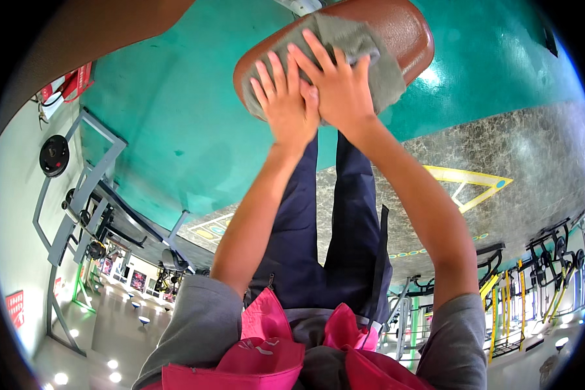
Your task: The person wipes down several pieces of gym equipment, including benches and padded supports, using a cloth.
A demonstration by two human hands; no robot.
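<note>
A grey cloth (389,80) lies spread over a padded brown seat (412,34) with a glossy, leather-like cover. Both hands press flat on the cloth from above. My left hand (288,95), at the left of the picture, has its fingers spread and pointing away from me. Beside it, my right hand (339,80) also rests with spread fingers, and a fold of the cloth bunches near its fingertips. The thumbs meet or overlap between the hands. The seat's right end shows bare.
Green flooring (185,122) surrounds the seat, with patterned grey flooring (531,141) nearer me. At the left stands a grey weight rack (90,190) holding a black weight plate (54,156). A brown padded surface (92,29) fills the upper left. More gym equipment (555,263) stands at the right.
</note>
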